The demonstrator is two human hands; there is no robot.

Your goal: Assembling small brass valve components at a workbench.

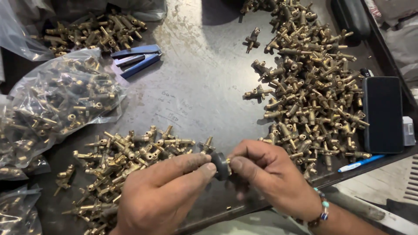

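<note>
My left hand (161, 191) and my right hand (272, 174) meet at the near edge of a dark metal table (204, 82). Between their fingertips they pinch a small dark round knob (220, 165), which both hands touch. A brass part may sit behind the knob, but my fingers hide it. A loose pile of brass valve fittings (130, 152) lies just beyond my left hand. A much larger heap of the same brass fittings (313, 87) spreads beyond my right hand. A beaded bracelet (322, 209) is on my right wrist.
Clear plastic bags of brass fittings (56, 104) lie at the left, with another small pile (91, 32) at the back left. Blue-handled pliers (137, 56) rest near them. A black phone (383, 113) and a blue pen (361, 163) lie at the right edge.
</note>
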